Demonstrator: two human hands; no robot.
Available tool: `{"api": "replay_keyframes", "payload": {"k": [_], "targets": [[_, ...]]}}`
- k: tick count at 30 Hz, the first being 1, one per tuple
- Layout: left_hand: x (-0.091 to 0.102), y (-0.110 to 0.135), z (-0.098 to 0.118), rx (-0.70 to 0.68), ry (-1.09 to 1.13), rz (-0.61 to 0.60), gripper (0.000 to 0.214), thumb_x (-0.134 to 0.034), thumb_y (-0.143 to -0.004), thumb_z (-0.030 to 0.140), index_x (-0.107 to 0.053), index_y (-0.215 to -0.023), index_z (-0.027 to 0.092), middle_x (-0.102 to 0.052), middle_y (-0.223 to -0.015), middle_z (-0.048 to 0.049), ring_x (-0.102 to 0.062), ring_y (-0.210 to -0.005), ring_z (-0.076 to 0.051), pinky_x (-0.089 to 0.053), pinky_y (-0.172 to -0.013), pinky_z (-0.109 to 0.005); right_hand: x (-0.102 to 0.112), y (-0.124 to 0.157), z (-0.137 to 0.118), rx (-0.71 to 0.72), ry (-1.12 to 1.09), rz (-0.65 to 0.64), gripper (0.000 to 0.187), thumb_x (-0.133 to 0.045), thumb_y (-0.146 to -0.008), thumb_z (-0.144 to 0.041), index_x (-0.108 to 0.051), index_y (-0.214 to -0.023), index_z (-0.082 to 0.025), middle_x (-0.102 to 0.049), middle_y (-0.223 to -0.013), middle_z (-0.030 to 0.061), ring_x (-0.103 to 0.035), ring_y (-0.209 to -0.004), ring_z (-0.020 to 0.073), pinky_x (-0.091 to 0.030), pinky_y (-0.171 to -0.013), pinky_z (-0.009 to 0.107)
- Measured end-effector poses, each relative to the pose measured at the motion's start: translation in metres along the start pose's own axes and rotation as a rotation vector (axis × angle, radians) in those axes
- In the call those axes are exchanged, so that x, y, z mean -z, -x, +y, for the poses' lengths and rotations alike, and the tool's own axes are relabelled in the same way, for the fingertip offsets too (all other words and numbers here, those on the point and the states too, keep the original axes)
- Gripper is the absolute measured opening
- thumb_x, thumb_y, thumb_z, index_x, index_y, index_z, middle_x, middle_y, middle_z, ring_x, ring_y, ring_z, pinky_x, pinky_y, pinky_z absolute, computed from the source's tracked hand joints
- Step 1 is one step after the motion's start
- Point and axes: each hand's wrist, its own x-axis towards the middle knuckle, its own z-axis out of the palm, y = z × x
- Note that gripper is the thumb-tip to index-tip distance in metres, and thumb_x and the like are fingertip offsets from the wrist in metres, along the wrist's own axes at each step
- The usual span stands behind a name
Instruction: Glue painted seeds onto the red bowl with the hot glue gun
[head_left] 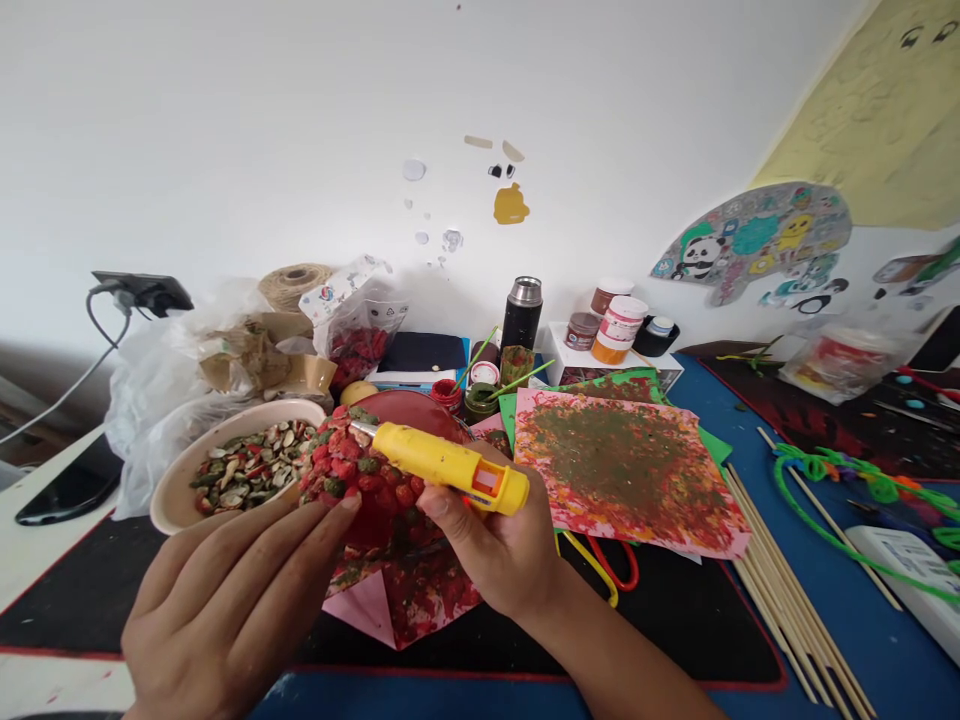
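My right hand (491, 550) grips a yellow glue gun (442, 465), its metal tip touching a rounded object covered in red and green painted seeds (352, 475). My left hand (232, 600) holds that seed-covered object from the left and below, fingers wrapped against it. Behind the object sits a dark red bowl (420, 410). A cream bowl of painted seeds (247, 465) stands just left of the object.
A paint-smeared pink sheet (630, 470) lies to the right, with wooden sticks (787, 590) and green pipe cleaners (840, 500) beyond. Paint jars (619, 330), a black flask (521, 310), twine (294, 285) and plastic bags (360, 320) line the wall. Scissors handles (611, 570) poke out below the sheet.
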Motion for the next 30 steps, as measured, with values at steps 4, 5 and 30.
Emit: {"api": "replay_keyframes", "payload": {"k": [4, 5, 30], "targets": [[0.0, 0.0, -0.004, -0.019, -0.006, 0.019, 0.081, -0.078, -0.102, 0.01, -0.052, -0.173, 0.04, -0.092, -0.129, -0.001, -0.088, -0.113, -0.03, -0.064, -0.102, -0.046, 0.001, 0.001, -0.001, -0.002, 0.017, -0.018, 0.035, -0.074, -0.115, -0.049, -0.077, -0.096, -0.02, -0.08, -0.085, 0.0029, -0.075, -0.07, 0.0165, -0.06, -0.065, 0.027], [-0.001, 0.0, -0.005, -0.015, -0.004, 0.022, 0.079, -0.078, -0.102, 0.011, -0.053, -0.172, 0.04, -0.092, -0.13, -0.0006, -0.088, -0.113, -0.029, -0.064, -0.104, -0.046, 0.001, 0.001, 0.0, -0.003, 0.017, -0.02, 0.034, -0.074, -0.115, -0.049, -0.078, -0.096, -0.02, -0.08, -0.085, 0.0029, -0.076, -0.07, 0.0164, -0.06, -0.065, 0.027], [-0.009, 0.001, -0.012, -0.092, -0.022, -0.019, 0.065, -0.08, -0.099, 0.01, -0.068, -0.159, 0.034, -0.09, -0.135, -0.0054, -0.084, -0.12, -0.031, -0.064, -0.1, -0.047, -0.001, 0.0, -0.001, 0.072, 0.136, -0.053, 0.042, -0.067, -0.117, -0.058, -0.078, -0.096, -0.024, -0.082, -0.085, 0.003, -0.079, -0.071, 0.0173, -0.061, -0.065, 0.027]]}}
